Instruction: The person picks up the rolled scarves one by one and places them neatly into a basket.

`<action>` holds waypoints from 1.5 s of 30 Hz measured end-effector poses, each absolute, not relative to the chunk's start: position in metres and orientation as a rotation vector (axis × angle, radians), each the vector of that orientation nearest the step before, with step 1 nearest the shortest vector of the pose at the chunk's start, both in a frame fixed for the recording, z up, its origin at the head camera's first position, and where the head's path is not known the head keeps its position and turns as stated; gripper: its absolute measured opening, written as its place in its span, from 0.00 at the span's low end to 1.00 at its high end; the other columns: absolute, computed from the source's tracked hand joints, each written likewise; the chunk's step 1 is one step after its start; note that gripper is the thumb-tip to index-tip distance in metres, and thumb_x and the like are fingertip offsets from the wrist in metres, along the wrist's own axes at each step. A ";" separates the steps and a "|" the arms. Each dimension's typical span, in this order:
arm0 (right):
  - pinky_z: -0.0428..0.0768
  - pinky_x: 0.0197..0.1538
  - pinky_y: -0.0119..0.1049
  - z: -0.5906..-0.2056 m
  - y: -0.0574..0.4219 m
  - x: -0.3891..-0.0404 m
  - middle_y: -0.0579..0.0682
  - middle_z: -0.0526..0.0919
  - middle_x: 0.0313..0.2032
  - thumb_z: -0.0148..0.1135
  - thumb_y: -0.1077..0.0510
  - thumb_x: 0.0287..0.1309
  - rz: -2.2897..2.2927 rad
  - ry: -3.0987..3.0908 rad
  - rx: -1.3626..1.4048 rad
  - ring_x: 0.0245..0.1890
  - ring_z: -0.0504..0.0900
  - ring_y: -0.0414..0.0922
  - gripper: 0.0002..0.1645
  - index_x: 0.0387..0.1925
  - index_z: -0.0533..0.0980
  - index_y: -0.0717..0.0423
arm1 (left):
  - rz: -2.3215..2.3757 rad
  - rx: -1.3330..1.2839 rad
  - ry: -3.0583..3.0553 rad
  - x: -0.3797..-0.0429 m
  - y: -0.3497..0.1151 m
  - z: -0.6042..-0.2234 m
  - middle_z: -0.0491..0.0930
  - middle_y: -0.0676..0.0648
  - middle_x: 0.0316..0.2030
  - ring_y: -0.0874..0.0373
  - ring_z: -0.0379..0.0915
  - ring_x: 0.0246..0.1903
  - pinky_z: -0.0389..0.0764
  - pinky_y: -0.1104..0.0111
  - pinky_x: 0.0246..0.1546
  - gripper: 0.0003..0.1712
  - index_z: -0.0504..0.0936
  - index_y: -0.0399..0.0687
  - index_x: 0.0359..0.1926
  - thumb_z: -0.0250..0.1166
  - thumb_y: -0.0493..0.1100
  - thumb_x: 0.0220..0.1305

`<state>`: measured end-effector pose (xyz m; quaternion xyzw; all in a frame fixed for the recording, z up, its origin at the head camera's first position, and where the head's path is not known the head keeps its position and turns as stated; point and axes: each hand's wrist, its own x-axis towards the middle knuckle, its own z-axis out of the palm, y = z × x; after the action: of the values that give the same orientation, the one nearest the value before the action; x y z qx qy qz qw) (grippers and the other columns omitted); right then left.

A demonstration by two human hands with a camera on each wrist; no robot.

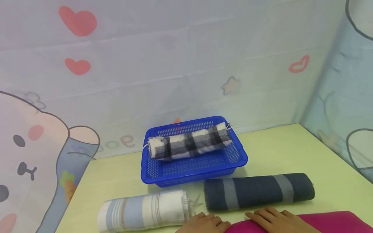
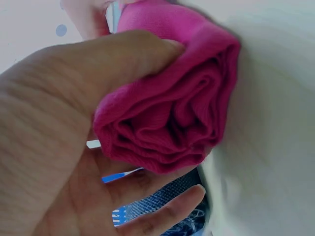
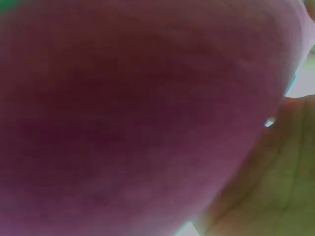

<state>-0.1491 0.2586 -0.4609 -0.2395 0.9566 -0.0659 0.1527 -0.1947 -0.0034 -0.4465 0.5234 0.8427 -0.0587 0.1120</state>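
Note:
A roll of bright pink cloth [image 1: 329,221] lies at the table's front edge, partly cut off by the head view. My left hand [image 1: 205,223] grips its left end. In the left wrist view the thumb presses on the near side of the roll [image 2: 172,113], the fingers reach round the other side, and the spiral layers show at the end. Farther right along the roll, my right hand [image 1: 281,221] holds it from above, fingers curled over its far side. Pink fabric [image 3: 138,118] fills most of the right wrist view, with part of the palm at its right.
A dark blue-grey striped roll [image 1: 256,192] lies just beyond the hands. To the left is a fringed white and light-blue striped roll [image 1: 145,210]. Behind them, a blue plastic basket [image 1: 195,173] contains a black-and-white checked roll [image 1: 189,144]. A printed curtain [image 1: 163,64] hangs behind the table.

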 end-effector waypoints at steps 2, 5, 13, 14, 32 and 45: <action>0.77 0.42 0.59 -0.464 0.260 -0.148 0.43 0.73 0.55 0.37 0.14 0.43 -0.156 2.745 -0.677 0.53 0.68 0.49 0.51 0.64 0.64 0.35 | -0.172 1.526 2.468 -0.195 -0.004 -0.446 0.75 0.62 0.50 0.68 0.67 0.50 0.75 0.70 0.46 0.23 0.69 0.65 0.60 0.46 0.63 0.68; 0.77 0.42 0.57 -0.467 0.261 -0.148 0.42 0.73 0.54 0.37 0.15 0.44 -0.140 2.757 -0.683 0.52 0.69 0.48 0.50 0.64 0.64 0.34 | -0.167 1.517 2.454 -0.195 -0.004 -0.445 0.76 0.62 0.49 0.69 0.68 0.49 0.74 0.70 0.46 0.23 0.70 0.64 0.58 0.47 0.63 0.68; 0.75 0.44 0.61 -0.472 0.269 -0.147 0.42 0.74 0.54 0.42 0.17 0.45 -0.185 2.742 -0.650 0.51 0.70 0.49 0.47 0.64 0.65 0.32 | -0.119 1.428 2.460 -0.194 -0.005 -0.446 0.75 0.62 0.48 0.69 0.67 0.49 0.74 0.71 0.45 0.22 0.71 0.65 0.56 0.46 0.64 0.67; 0.75 0.44 0.61 -0.473 0.271 -0.147 0.41 0.75 0.54 0.42 0.17 0.45 -0.183 2.743 -0.646 0.51 0.70 0.49 0.47 0.63 0.65 0.32 | -0.110 1.419 2.458 -0.194 -0.005 -0.446 0.75 0.62 0.49 0.69 0.67 0.49 0.74 0.70 0.46 0.22 0.71 0.64 0.56 0.46 0.64 0.67; 0.78 0.37 0.58 -0.488 0.303 -0.146 0.41 0.73 0.45 0.47 0.17 0.42 -0.097 2.782 -0.657 0.44 0.71 0.47 0.46 0.56 0.70 0.38 | -0.173 1.576 2.636 -0.182 -0.008 -0.460 0.72 0.61 0.33 0.71 0.63 0.33 0.63 0.80 0.27 0.19 0.71 0.61 0.47 0.43 0.64 0.69; 0.77 0.32 0.53 -0.495 0.294 -0.152 0.37 0.69 0.40 0.48 0.18 0.43 -0.100 2.730 -0.560 0.42 0.68 0.45 0.39 0.51 0.71 0.34 | -0.533 2.125 3.134 -0.185 0.003 -0.509 0.50 0.58 0.19 0.63 0.37 0.20 0.38 0.72 0.17 0.19 0.62 0.58 0.27 0.36 0.58 0.73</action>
<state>-0.1520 0.2936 -0.4948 -0.1976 0.9638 -0.0353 0.1754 -0.1850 0.0029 -0.5093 0.5238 0.7724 -0.1314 -0.3344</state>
